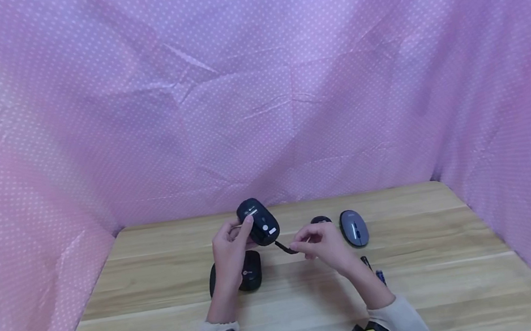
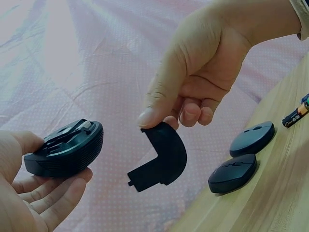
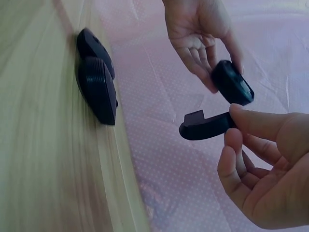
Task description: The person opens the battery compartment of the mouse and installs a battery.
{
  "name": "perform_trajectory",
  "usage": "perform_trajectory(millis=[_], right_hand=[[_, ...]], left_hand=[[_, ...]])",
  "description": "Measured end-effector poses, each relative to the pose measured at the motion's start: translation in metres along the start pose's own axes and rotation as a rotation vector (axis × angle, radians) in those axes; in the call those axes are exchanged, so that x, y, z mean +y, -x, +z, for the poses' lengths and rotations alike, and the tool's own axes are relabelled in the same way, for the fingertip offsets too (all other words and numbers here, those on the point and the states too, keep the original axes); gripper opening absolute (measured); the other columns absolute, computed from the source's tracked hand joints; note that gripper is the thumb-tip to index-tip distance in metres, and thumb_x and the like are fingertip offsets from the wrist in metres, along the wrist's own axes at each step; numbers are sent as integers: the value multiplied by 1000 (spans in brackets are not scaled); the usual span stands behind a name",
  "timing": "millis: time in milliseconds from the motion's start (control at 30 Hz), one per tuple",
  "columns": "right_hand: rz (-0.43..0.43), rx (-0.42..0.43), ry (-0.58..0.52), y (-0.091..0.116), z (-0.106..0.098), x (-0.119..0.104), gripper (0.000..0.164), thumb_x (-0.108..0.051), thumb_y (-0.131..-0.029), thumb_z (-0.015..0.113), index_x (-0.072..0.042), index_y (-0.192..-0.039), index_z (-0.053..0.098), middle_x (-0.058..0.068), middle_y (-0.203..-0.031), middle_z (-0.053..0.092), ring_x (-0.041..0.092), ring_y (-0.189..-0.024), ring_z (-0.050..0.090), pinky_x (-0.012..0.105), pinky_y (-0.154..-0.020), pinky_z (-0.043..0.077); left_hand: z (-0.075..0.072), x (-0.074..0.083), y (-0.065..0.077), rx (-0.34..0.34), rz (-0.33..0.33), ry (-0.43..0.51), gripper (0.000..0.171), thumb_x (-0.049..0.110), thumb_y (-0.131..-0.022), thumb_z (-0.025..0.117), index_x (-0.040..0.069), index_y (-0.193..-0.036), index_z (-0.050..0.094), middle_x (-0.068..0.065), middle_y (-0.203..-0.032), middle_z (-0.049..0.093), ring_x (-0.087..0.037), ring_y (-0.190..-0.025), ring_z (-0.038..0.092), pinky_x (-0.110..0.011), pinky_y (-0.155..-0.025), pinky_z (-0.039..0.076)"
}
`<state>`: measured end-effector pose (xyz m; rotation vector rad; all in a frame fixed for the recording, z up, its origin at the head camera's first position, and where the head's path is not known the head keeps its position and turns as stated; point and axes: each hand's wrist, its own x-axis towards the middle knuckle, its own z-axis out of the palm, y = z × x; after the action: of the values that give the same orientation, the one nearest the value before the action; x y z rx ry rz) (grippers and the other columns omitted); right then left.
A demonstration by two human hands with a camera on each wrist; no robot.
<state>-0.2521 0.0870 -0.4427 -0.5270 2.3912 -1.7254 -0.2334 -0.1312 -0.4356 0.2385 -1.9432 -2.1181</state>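
In the lower centre of the head view, the left hand [image 1: 228, 248] grips a black computer mouse [image 1: 263, 222], thumb across its labelled underside and fingers behind, holding it above the wooden table [image 1: 166, 329]. The left wrist view shows an open recess in this mouse, at the left of the frame. The right hand [image 1: 324, 245] pinches a curved black mouse cover [image 2: 170, 157] by one end; in that view the cover hangs mid-frame, near the mouse but apart from it.

In the head view, two black mice [image 1: 252, 275] lie left of lower centre, partly hidden by the left forearm. Right of centre lies a grey mouse [image 1: 354, 227], with a dark mouse [image 1: 321, 219] near it, mostly behind the right hand. Below, by the right forearm, are a battery [image 1: 380, 276] and a small dark piece [image 1: 365, 262], perhaps another battery. Pink dotted cloth [image 1: 252, 76] fills the upper frame.
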Motion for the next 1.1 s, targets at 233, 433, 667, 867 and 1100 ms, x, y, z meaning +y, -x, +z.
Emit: perform_trajectory(millis=[233, 433, 667, 867, 1100], right_hand=[[-56, -49, 134, 7, -4, 12, 5, -8, -92, 75, -3, -91, 73, 9, -86, 72, 13, -68, 66, 24, -63, 59], [-217, -33, 377, 15, -5, 20, 7, -10, -90, 77, -12, -86, 72, -2, -82, 67, 2, -72, 60, 20, -63, 56], [-367, 12, 610, 25, -7, 30, 11, -7, -86, 79, -14, -86, 72, -6, -82, 64, 1, -70, 58, 17, -60, 53], [-535, 34, 865, 29, -7, 44, 14, -10, -80, 86, -15, -85, 73, -5, -84, 65, 4, -64, 61, 13, -56, 49], [-585, -4, 1015, 33, -8, 49, 11, -13, -80, 85, -16, -84, 75, -6, -82, 63, 6, -64, 61, 17, -56, 50]], left_hand=[[2, -3, 0, -16, -40, -15, 37, 29, -98, 70, -4, -114, 66, -11, -91, 77, -14, -67, 71, -31, -68, 62], [4, -6, 0, -61, -39, -9, 34, 26, -100, 67, -5, -114, 65, -12, -93, 77, -14, -68, 71, -31, -69, 63], [5, -7, -1, -63, -43, -18, 34, 28, -100, 67, -2, -115, 66, -10, -93, 77, -14, -68, 71, -33, -71, 63], [5, -7, -2, -66, -51, -15, 34, 28, -99, 68, -2, -115, 66, -9, -93, 77, -13, -68, 70, -30, -70, 62], [6, -6, -1, -66, -56, -35, 37, 31, -100, 67, -1, -117, 65, -10, -95, 77, -13, -70, 70, -32, -73, 63]])
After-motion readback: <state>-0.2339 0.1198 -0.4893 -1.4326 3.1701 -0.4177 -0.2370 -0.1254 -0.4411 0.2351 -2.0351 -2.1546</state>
